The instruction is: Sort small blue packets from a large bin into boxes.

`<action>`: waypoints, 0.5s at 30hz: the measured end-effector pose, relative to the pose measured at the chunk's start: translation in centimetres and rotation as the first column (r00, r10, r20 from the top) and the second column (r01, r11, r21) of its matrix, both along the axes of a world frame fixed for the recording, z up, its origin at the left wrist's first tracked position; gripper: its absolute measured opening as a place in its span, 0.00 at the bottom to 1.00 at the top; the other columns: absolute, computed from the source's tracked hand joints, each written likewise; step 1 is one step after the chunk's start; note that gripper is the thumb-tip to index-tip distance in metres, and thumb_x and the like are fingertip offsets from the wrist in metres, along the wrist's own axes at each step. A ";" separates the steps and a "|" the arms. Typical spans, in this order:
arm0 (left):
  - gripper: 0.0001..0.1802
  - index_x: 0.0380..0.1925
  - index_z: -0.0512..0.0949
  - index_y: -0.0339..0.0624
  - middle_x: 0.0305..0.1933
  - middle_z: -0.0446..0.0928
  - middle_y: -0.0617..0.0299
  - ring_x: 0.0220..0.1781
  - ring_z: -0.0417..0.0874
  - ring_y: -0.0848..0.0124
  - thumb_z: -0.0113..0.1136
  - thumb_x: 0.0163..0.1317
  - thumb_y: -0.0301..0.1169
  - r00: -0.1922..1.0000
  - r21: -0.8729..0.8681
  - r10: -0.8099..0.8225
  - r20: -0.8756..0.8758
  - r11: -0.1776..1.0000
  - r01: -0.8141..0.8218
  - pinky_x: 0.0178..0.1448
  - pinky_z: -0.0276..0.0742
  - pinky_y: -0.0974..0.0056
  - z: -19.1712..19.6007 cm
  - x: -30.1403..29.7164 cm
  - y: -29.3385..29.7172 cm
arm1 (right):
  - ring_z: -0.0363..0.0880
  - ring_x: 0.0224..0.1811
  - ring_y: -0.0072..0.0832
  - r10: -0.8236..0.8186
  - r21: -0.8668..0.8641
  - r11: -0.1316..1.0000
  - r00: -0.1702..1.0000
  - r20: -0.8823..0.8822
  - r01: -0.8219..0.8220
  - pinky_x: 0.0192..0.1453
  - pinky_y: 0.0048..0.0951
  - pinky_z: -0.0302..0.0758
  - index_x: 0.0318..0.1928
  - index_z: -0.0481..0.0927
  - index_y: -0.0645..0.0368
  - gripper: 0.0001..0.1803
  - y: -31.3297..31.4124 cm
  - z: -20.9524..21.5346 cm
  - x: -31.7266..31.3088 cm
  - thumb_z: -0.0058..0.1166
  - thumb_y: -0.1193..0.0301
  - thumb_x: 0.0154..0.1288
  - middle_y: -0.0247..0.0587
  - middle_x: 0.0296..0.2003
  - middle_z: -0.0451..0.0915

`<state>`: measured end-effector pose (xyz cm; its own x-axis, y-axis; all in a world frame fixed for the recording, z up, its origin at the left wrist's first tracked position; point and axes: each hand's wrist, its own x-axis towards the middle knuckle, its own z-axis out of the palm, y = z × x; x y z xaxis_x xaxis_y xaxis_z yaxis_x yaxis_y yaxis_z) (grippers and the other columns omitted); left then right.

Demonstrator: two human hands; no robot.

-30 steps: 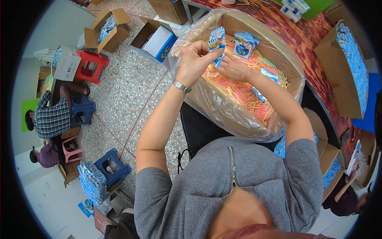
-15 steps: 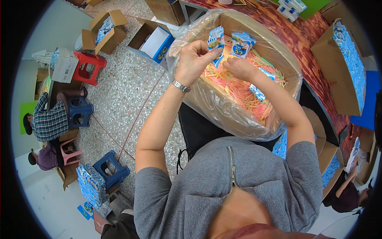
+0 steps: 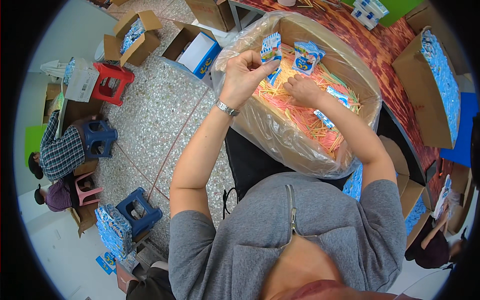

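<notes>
My left hand (image 3: 245, 72) pinches a small blue-and-white packet (image 3: 271, 46) between thumb and fingertips, upright above the box. Below the thumb shows another blue-and-white piece of wrapper; I cannot tell whether it belongs to the same packet. My right hand (image 3: 304, 90) is down at the thin pink, yellow and green sticks (image 3: 285, 110), its fingers curled and bent over them. What it grips, if anything, is hidden. Beyond it lie overlapping packets (image 3: 306, 56). Another packet (image 3: 338, 95) lies beside my right wrist, partly covered by the forearm. The sticks fill a cardboard box lined with clear plastic (image 3: 265, 137).
A red-patterned table (image 3: 345, 35) borders the box, with white-and-blue cartons (image 3: 369, 12) on it. At the right stands a large box of blue packets (image 3: 440, 85). Left are open boxes, a red stool (image 3: 112, 82), blue stools (image 3: 139, 211) and seated people (image 3: 62, 152).
My right hand has moved from beside the held packet down and right onto the sticks. The left hand keeps its packet in nearly the same place.
</notes>
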<state>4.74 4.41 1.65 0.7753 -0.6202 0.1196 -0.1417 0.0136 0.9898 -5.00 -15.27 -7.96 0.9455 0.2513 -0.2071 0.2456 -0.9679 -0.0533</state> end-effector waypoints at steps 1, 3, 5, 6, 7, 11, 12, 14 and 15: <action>0.14 0.27 0.80 0.36 0.25 0.79 0.67 0.28 0.75 0.83 0.73 0.54 0.36 1.000 -0.025 0.004 -0.018 1.000 -0.004 0.31 0.72 0.75 0.2 -0.2 -0.1 | 0.76 0.50 0.41 0.011 -0.006 1.000 1.000 0.029 -0.010 0.47 0.41 0.78 0.46 0.74 0.60 0.22 -0.2 -0.3 0.0 0.62 0.63 0.53 0.45 0.42 0.76; 0.14 0.27 0.80 0.36 0.25 0.79 0.68 0.27 0.75 0.84 0.73 0.55 0.36 0.999 -0.049 0.007 -0.036 0.999 -0.009 0.31 0.72 0.75 0.2 -0.2 -0.1 | 0.75 0.50 0.40 0.021 -0.012 1.000 0.998 0.059 -0.021 0.47 0.41 0.78 0.45 0.74 0.60 0.20 -0.2 -1.2 0.0 0.61 0.62 0.55 0.45 0.42 0.76; 0.14 0.27 0.80 0.37 0.25 0.78 0.69 0.27 0.74 0.84 0.73 0.55 0.36 1.000 0.004 -0.008 0.013 1.000 0.007 0.30 0.71 0.75 0.0 0.0 -0.1 | 0.76 0.50 0.41 -0.090 0.042 0.995 0.995 0.045 0.088 0.47 0.42 0.77 0.42 0.74 0.60 0.20 0.1 -2.0 0.0 0.61 0.60 0.56 0.47 0.43 0.77; 0.14 0.27 0.80 0.37 0.25 0.78 0.69 0.27 0.74 0.84 0.73 0.55 0.36 1.000 0.006 -0.005 0.013 1.000 0.005 0.30 0.71 0.75 0.0 -0.1 0.0 | 0.76 0.50 0.41 -0.088 0.043 0.995 0.995 0.045 0.086 0.47 0.42 0.77 0.42 0.74 0.60 0.20 0.3 -2.1 0.0 0.61 0.60 0.56 0.47 0.43 0.77; 0.14 0.27 0.80 0.37 0.25 0.78 0.69 0.27 0.74 0.84 0.73 0.55 0.36 1.000 -0.026 -0.010 -0.009 1.000 0.010 0.30 0.71 0.75 0.1 -0.2 -0.1 | 0.76 0.50 0.42 -0.166 0.073 0.984 0.986 0.032 0.163 0.47 0.42 0.77 0.42 0.74 0.61 0.21 0.5 -2.2 0.0 0.60 0.58 0.57 0.48 0.43 0.77; 0.13 0.27 0.80 0.37 0.25 0.78 0.69 0.27 0.74 0.84 0.72 0.55 0.36 0.999 -0.078 -0.007 -0.053 0.997 0.003 0.30 0.71 0.75 0.1 -0.4 -0.2 | 0.76 0.49 0.45 -0.301 0.155 0.941 0.954 -0.015 0.299 0.49 0.42 0.76 0.41 0.74 0.62 0.22 1.4 -2.2 -0.3 0.58 0.54 0.61 0.53 0.44 0.78; 0.13 0.27 0.80 0.37 0.25 0.78 0.69 0.27 0.74 0.84 0.72 0.55 0.36 0.999 -0.077 -0.007 -0.052 0.997 0.003 0.30 0.71 0.75 0.0 -0.3 -0.2 | 0.76 0.49 0.45 -0.301 0.156 0.941 0.954 -0.014 0.299 0.49 0.42 0.76 0.41 0.74 0.62 0.22 1.7 -2.2 -0.5 0.58 0.54 0.61 0.53 0.44 0.78; 0.13 0.26 0.80 0.37 0.25 0.78 0.69 0.27 0.74 0.84 0.72 0.55 0.36 1.000 -0.045 -0.010 -0.016 0.999 0.010 0.31 0.71 0.75 -0.2 -0.1 -0.1 | 0.76 0.49 0.46 -0.304 0.154 0.942 0.953 0.007 0.299 0.50 0.43 0.75 0.41 0.74 0.63 0.22 2.2 -2.2 -0.8 0.57 0.54 0.63 0.53 0.44 0.78; 0.13 0.26 0.80 0.37 0.25 0.78 0.69 0.27 0.74 0.84 0.72 0.55 0.36 1.000 -0.045 -0.011 -0.015 0.999 0.010 0.31 0.71 0.75 -0.2 -0.2 -0.1 | 0.76 0.49 0.46 -0.304 0.154 0.942 0.952 0.008 0.300 0.50 0.43 0.75 0.41 0.74 0.63 0.22 2.4 -2.1 -0.9 0.57 0.54 0.63 0.53 0.44 0.78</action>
<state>4.57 4.28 1.46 0.7708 -0.6226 0.1353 -0.1259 0.0593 0.9903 -5.86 -12.88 -10.04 0.9871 -0.0214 -0.1584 -0.0533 -0.9784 -0.1996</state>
